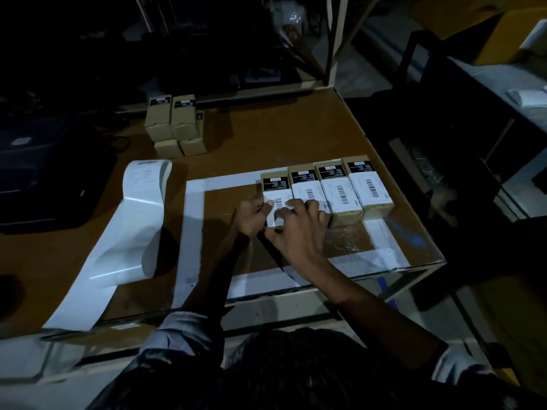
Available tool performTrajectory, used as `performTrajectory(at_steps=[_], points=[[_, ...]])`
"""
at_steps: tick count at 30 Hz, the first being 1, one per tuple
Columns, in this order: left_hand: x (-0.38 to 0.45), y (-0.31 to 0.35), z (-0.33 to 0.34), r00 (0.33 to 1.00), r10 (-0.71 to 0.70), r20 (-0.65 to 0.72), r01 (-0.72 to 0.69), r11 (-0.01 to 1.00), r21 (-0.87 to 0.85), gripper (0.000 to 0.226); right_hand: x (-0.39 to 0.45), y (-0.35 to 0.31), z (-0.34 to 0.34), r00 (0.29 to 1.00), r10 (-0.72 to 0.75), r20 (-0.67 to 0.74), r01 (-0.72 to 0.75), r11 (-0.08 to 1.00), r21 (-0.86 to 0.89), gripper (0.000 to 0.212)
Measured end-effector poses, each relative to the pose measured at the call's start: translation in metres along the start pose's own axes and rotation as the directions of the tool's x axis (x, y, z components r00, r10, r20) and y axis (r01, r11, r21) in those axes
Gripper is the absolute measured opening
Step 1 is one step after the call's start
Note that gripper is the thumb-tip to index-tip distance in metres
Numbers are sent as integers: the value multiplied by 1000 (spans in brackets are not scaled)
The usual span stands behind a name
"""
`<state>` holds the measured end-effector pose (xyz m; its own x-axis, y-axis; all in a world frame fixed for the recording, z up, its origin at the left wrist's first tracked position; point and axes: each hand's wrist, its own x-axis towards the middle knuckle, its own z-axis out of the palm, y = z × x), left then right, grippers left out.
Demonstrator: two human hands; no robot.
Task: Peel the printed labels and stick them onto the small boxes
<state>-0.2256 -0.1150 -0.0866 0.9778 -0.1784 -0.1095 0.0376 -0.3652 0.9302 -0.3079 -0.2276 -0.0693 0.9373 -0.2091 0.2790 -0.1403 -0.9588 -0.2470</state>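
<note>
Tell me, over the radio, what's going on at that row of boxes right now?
Both hands, left and right, pressing a white barcode label onto the leftmost small brown cardboard box. Three neighbouring boxes already labelled. Long white backing strip lies left, not obstructing.

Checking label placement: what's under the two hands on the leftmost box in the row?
A white barcode label on the leftmost box, pressed by the left hand and right hand. The label's lower edge is covered.
</note>
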Motion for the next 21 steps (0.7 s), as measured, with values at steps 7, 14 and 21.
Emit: performTrajectory(at_steps=[7,14,21], points=[[6,-5,-17,999,33,35,-35,998,45,18,0,-8,-3,999,37,29,-36,999,-32,47],[4,-1,-32,990,-102,100,110,991,-70,31,4,-30,-6,984,160,82,-155,986,-65,54],[9,-9,-90,979,-108,171,130,983,-128,21,25,-64,-11,926,309,215,-293,950,-103,59]])
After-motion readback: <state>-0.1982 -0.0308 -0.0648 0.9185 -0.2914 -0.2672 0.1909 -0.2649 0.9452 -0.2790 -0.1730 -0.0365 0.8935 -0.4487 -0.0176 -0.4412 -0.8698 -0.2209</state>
